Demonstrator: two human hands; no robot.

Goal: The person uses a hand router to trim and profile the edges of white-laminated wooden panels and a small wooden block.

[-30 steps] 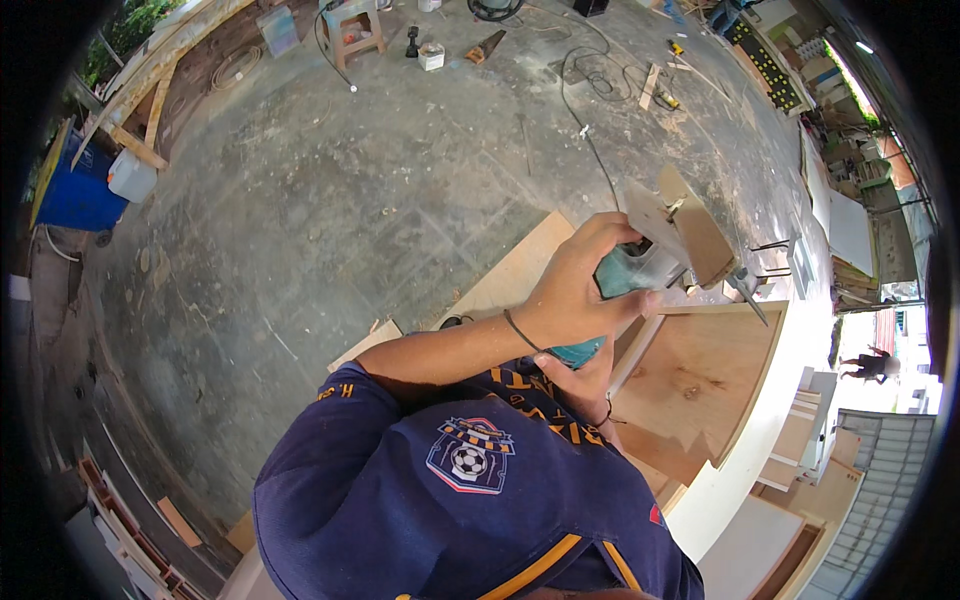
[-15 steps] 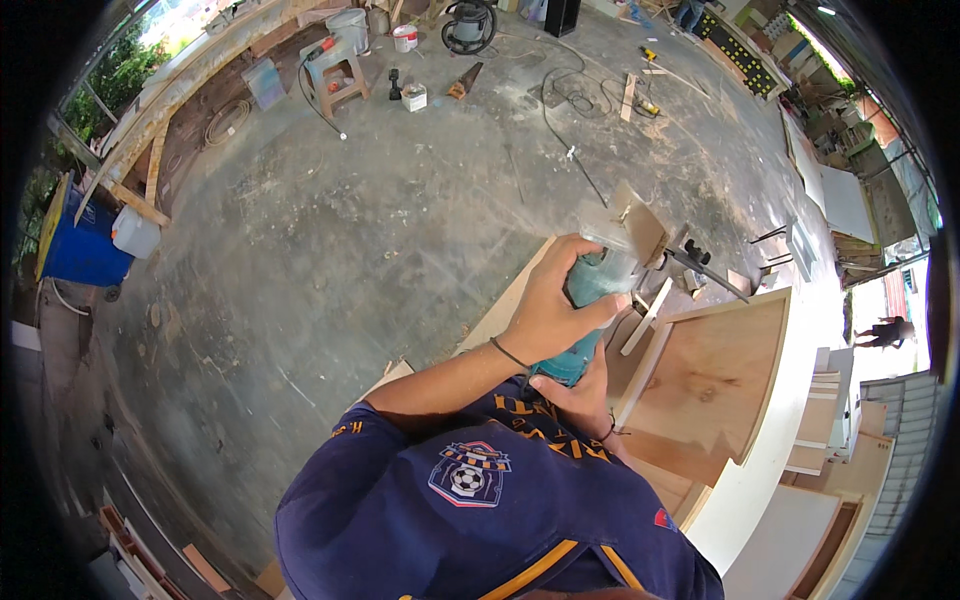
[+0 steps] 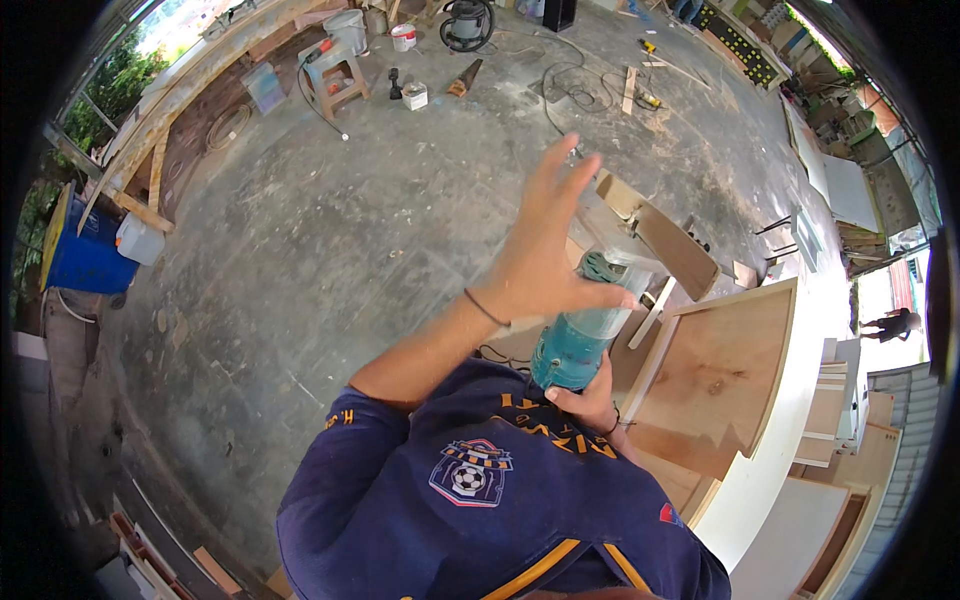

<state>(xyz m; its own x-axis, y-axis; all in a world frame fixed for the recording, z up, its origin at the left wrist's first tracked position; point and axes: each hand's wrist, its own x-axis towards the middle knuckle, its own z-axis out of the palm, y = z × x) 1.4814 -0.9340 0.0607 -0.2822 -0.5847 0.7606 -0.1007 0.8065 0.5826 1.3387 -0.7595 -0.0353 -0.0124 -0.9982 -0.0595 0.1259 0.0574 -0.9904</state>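
A teal trim router [image 3: 575,345] with a clear plastic base is held upright in front of my chest. My right hand [image 3: 590,398] is closed round its lower body, partly hidden behind it. My left hand [image 3: 545,250] is open, fingers stretched upward and apart, its thumb lying across the upper end of the router. A flat wooden piece [image 3: 665,240] sits at the router's base end and sticks out to the right.
A wooden cabinet frame [image 3: 715,375] with white edges stands close on my right. Farther off on the concrete floor are a handsaw [image 3: 465,78], a stool [image 3: 335,75], a vacuum cleaner [image 3: 466,25] and loose cable [image 3: 565,85]. A person [image 3: 890,325] stands at the far right.
My left hand has loosened from round the router and its fingers have opened upward. The wooden piece has turned, showing its long side. My right hand keeps its hold.
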